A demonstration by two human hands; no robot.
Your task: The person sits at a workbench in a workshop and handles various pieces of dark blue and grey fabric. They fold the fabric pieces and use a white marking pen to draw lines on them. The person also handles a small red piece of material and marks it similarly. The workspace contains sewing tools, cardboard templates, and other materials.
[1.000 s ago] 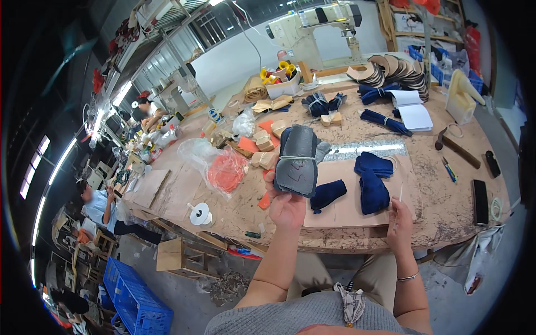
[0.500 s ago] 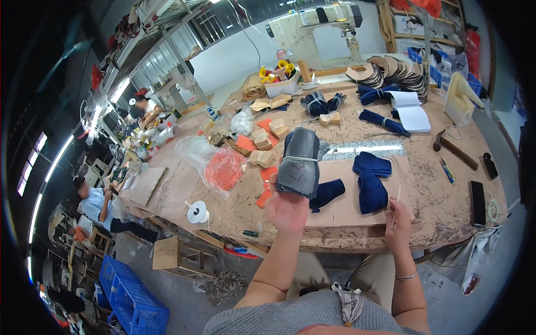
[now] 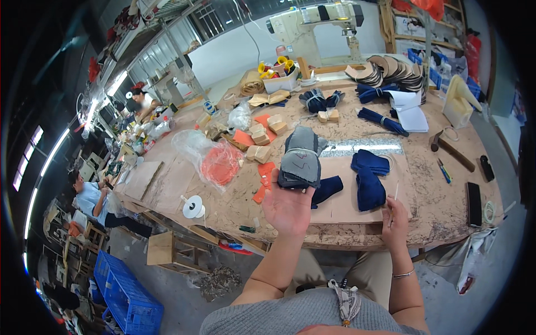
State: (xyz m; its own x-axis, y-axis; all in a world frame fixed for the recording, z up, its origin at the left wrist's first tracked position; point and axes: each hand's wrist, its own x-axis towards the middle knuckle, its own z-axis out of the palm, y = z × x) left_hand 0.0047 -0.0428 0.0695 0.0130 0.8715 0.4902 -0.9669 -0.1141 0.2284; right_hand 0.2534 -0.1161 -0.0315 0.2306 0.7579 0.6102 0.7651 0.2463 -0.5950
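On my upturned left hand (image 3: 286,211) rests a thick bundle of dark grey fabric pieces (image 3: 300,166), tied round with a pale band and marked on top. My thumb lies along its left side; the other fingers are mostly hidden beneath it. At the table's front edge my right hand (image 3: 395,224) pinches a thin white pen-like stick (image 3: 397,191), its tip pointing up and away. Navy fabric pieces lie between the hands: a small stack (image 3: 328,191) partly behind the bundle, and two overlapping stacks, the nearer (image 3: 370,191) close to my right hand and the farther (image 3: 371,162) behind it.
To the right lie a hammer (image 3: 456,154), a cutter (image 3: 444,171) and a black oblong block (image 3: 474,204). Orange pieces in clear plastic (image 3: 219,166) and a white spool (image 3: 194,206) sit to the left. A sewing machine (image 3: 318,33) stands behind; people work farther left.
The grey bundle has tipped back in my left hand, so its marked top shows more foreshortened, and my palm is opened flatter. My right hand keeps its pinch on the stick.
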